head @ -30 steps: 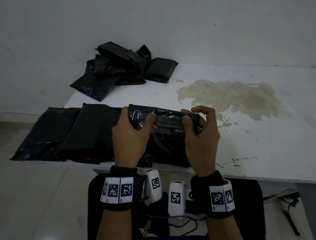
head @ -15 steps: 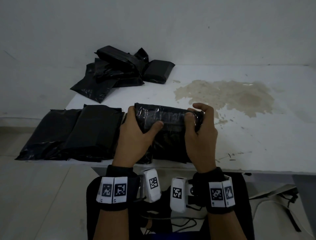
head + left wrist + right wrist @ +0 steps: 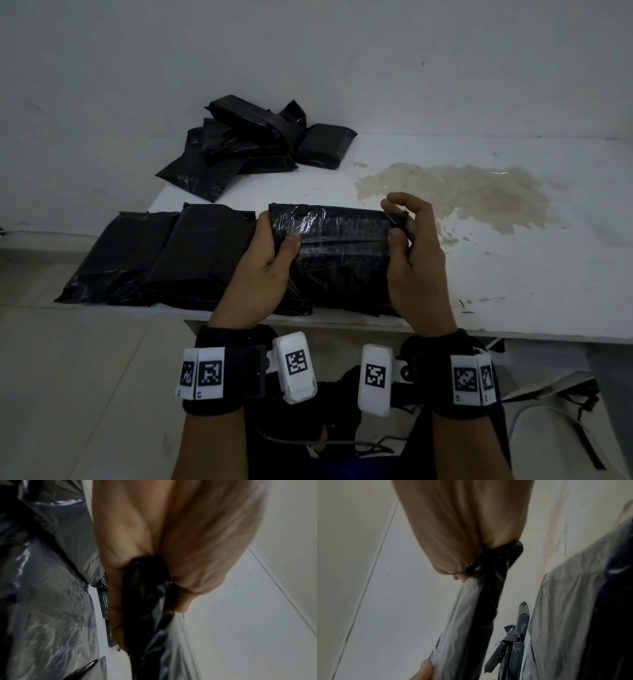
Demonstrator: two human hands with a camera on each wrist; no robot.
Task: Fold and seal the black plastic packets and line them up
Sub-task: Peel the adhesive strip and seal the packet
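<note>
I've got the packet (image 3: pixel 342 253) at table (image 3: pixel 513 274) front edge, right of the row (image 3: pixel 164 257). Left hand (image 3: pixel 263 267) & right hand (image 3: pixel 416 260) both pinch flap ends. I'd pull taut, keep the fold square, then press the seal w/ thumbs.

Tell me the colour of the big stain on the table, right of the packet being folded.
The stain is a patchy yellowish brown on the white table, clearest in the head view.
</note>
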